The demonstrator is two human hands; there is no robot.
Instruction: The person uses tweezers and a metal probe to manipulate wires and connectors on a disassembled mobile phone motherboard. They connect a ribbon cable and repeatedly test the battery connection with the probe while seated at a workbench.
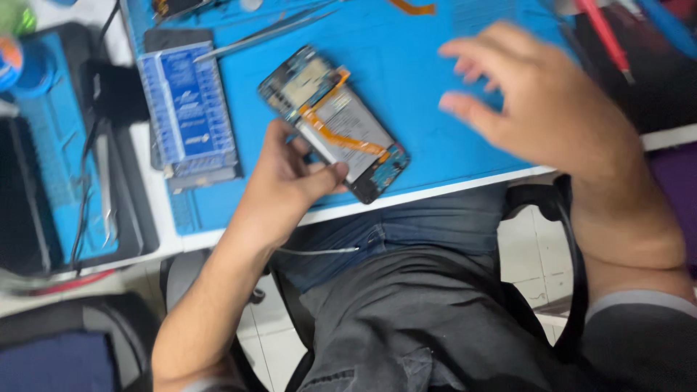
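While the person sits at the desk with their knees under its white edge, the left hand (290, 181) grips an opened phone (334, 120) by its lower long side, thumb pressed against the edge near the bottom corner and fingers curled beneath. With its back cover off, the phone lies slanted on the blue mat (435, 109), top end pointing up and to the left, bottom corner close to the front edge of the desk. Its grey battery (348, 123) is bare, and an orange ribbon cable (341, 138) runs across it from the upper part down towards the lower end.

The right hand (537, 101) hovers over the mat to the right of the phone, well apart from it, fingers spread and loosely bent, holding nothing; it is blurred, so finer detail of the fingertips cannot be made out.

Left of the phone, partly on the mat, sits a blue and white box (190, 109) with ribbed sides. Above it a pair of metal tweezers (268, 33) lies at a slant. Near the far right edge a red-handled tool (602, 33) rests, and a second blue mat (51, 131) lies on a dark tray at the far left
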